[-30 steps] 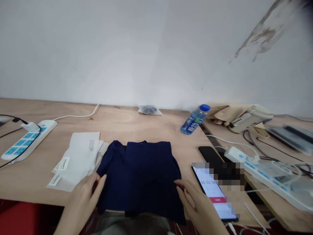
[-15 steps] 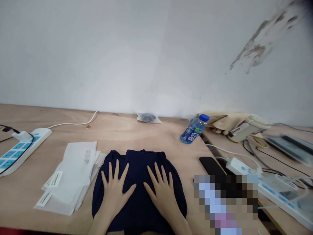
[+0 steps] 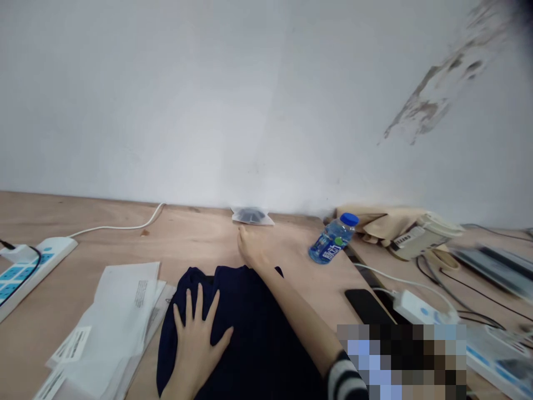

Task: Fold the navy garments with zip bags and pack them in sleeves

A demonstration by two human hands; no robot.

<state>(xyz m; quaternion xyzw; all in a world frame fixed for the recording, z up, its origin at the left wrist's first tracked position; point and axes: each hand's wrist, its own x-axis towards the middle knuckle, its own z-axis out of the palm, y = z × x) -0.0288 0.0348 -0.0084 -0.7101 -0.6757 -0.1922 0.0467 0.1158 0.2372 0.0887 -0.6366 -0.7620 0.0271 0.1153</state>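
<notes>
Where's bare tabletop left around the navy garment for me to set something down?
Bare plywood lies between the white cable and the papers, left of the navy garment. Another patch lies between the right forearm and the black phone. It's crowded beyond the phone, around the power strip and cables.
</notes>
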